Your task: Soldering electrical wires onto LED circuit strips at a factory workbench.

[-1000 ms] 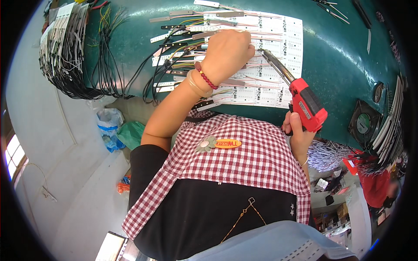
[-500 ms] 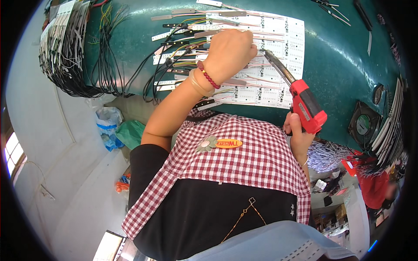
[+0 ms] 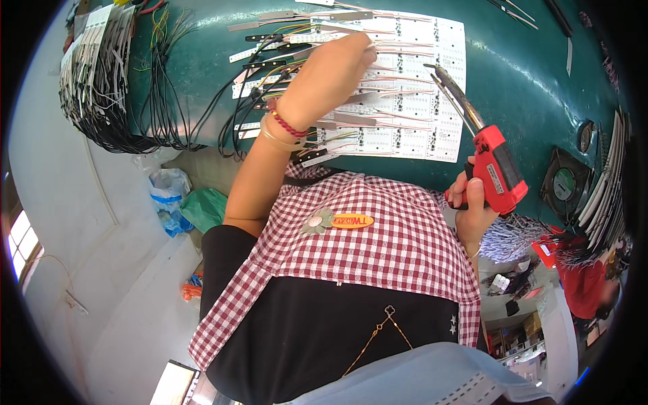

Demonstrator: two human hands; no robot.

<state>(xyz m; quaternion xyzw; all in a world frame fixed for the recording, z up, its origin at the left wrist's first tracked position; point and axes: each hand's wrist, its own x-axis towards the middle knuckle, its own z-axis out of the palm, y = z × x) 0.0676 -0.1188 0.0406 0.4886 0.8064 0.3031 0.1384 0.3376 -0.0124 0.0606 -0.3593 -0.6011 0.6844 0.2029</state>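
My right hand (image 3: 474, 209) grips a red and black soldering gun (image 3: 498, 169) by its handle. The gun's metal tip points up and left, over the right part of a white circuit-board panel (image 3: 449, 101) and apart from my left hand. Above the panel's left half is my left hand (image 3: 327, 77), back upward, its fingers curled and pinched together. What the fingertips hold is hidden behind the hand. Several thin strips, such as a grey strip (image 3: 354, 120), lie across the panel with fine pinkish wires running to the right. Black cables (image 3: 236, 101) lead off its left edge.
A thick bundle of strips and black cables (image 3: 101, 81) hangs at the table's left end, beside more loose cables (image 3: 162, 88). On the right are a black fan (image 3: 565, 185) and a stack of grey cables (image 3: 607, 189). The green table (image 3: 513, 88) carries tools at the far right.
My left hand has moved left and slightly up, away from the soldering tip. The gun has shifted right, its tip lifting up and right from where it was near my fingers.
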